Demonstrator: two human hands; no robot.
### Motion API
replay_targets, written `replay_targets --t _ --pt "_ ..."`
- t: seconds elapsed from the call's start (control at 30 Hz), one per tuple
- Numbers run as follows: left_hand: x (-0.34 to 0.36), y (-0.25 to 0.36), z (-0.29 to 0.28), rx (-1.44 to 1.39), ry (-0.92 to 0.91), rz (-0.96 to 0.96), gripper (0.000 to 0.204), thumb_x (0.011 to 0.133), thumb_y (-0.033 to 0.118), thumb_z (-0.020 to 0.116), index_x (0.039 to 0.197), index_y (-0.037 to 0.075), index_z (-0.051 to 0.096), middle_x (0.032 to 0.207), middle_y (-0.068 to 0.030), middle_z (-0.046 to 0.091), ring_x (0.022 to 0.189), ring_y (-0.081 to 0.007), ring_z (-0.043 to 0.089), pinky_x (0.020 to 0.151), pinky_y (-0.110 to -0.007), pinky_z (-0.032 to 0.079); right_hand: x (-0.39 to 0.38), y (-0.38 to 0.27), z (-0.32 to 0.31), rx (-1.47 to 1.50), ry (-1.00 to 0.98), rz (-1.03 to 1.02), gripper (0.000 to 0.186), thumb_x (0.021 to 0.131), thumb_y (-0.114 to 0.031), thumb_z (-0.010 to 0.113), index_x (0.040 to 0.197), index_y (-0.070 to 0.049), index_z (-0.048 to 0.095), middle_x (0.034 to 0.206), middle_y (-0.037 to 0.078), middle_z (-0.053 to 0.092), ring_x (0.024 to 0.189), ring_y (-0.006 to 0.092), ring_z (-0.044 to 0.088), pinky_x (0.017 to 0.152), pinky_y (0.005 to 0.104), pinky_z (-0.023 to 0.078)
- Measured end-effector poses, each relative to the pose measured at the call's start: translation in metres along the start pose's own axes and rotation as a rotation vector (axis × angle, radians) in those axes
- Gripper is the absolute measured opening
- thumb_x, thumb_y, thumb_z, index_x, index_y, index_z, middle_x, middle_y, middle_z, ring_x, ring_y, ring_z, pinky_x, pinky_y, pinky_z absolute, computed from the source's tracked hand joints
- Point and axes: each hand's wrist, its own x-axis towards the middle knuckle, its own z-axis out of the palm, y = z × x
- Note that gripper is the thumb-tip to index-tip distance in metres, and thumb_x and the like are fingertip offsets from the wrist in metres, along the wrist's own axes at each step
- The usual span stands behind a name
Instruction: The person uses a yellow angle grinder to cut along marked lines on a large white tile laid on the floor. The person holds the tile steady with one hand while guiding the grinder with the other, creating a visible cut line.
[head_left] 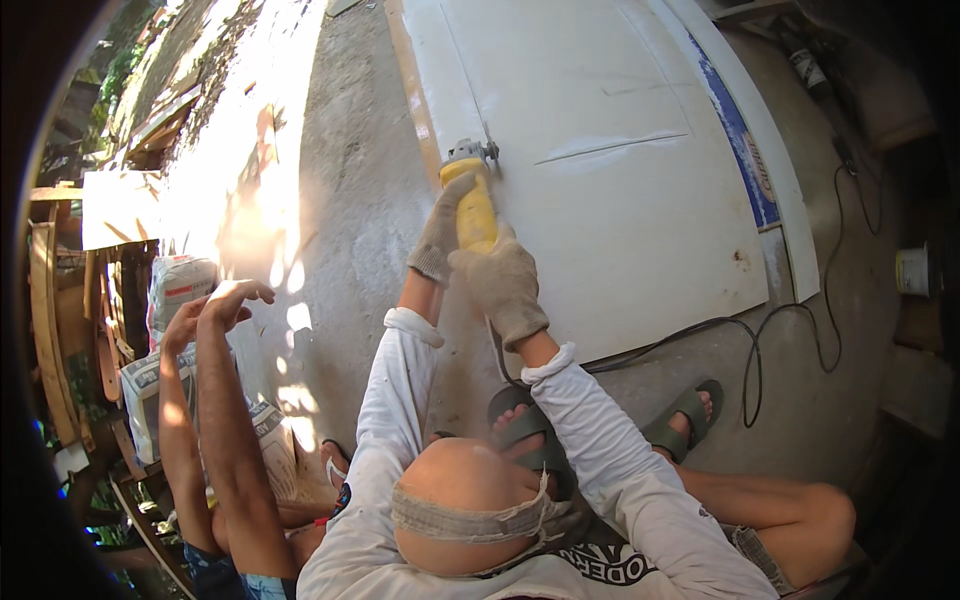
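both your hands are clamped on one yellow angle grinder (478, 215), which lies near the upper middle of the frame, over the left edge of a large white panel (630, 235). your left hand (443, 225), in a grey-brown work glove, curls around the left side of the grinder's body, just behind the grey metal head (466, 150). your right hand (500, 285), gloved in the same way, wraps the rear of the body, lower in the frame, its back turned up. the two gloves are very near each other, and most of your fingertips are hidden. you have the head pointed toward the top of the frame, beside a thin groove in the panel; whether the disc touches the surface, you cannot tell from here. pale dust lies along a second groove (612, 149) to the right of the tool.

a black cord (700, 325) runs from below your right hand across the floor (350, 170) to the right side of the frame. a blue printed strip (735, 125) shows along the panel's right side. your bare knee (465, 490) is at the lower middle, with your green sandals (690, 415) near it. at the left, a co-worker's forearms (225, 400) are raised, hands crossing with loosely bent fingers, in front of stacked bags (180, 285).
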Motion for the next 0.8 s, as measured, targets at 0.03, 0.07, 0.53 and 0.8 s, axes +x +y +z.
replay_targets --t 0.03,0.07,0.53,0.8 --pt "0.001 -0.001 -0.001 0.006 0.008 0.008 0.046 0.098 0.042 0.077 0.128 0.009 0.064 0.101 -0.0054 0.069 0.083 -0.0169 0.071 0.074 -0.032 0.063 0.0 0.0 0.0 0.003 -0.015 0.033 0.078 0.082 -0.028 0.085 0.146 0.003 0.052 0.112 0.026 0.076 0.103 0.0425 0.076 0.091 0.0491 0.06" --pt "0.007 0.002 0.0 0.02 0.02 0.013 0.047 0.098 0.043 0.077 0.128 0.009 0.064 0.102 -0.0057 0.069 0.084 -0.0171 0.071 0.075 -0.032 0.063 0.004 -0.002 0.0 0.004 0.009 -0.004 0.079 0.082 -0.028 0.085 0.147 0.003 0.051 0.112 0.027 0.076 0.103 0.0424 0.076 0.091 0.0491 0.06" --pt "0.001 0.003 -0.001 0.047 0.014 0.03 0.055 0.095 0.048 0.08 0.128 0.008 0.063 0.102 -0.0058 0.068 0.083 -0.0171 0.071 0.075 -0.031 0.064 -0.001 -0.002 0.003 0.017 0.038 -0.047 0.085 0.083 -0.028 0.084 0.151 0.005 0.047 0.113 0.029 0.075 0.103 0.0452 0.075 0.091 0.0507 0.06" --pt "0.001 -0.001 -0.01 -0.05 -0.033 0.055 0.054 0.096 0.046 0.08 0.127 0.006 0.062 0.102 -0.0085 0.07 0.083 -0.018 0.073 0.074 -0.032 0.064 -0.006 0.005 0.009 -0.074 0.039 -0.134 0.09 0.084 -0.026 0.08 0.157 0.006 0.039 0.113 0.033 0.074 0.103 0.0481 0.074 0.091 0.0532 0.059"
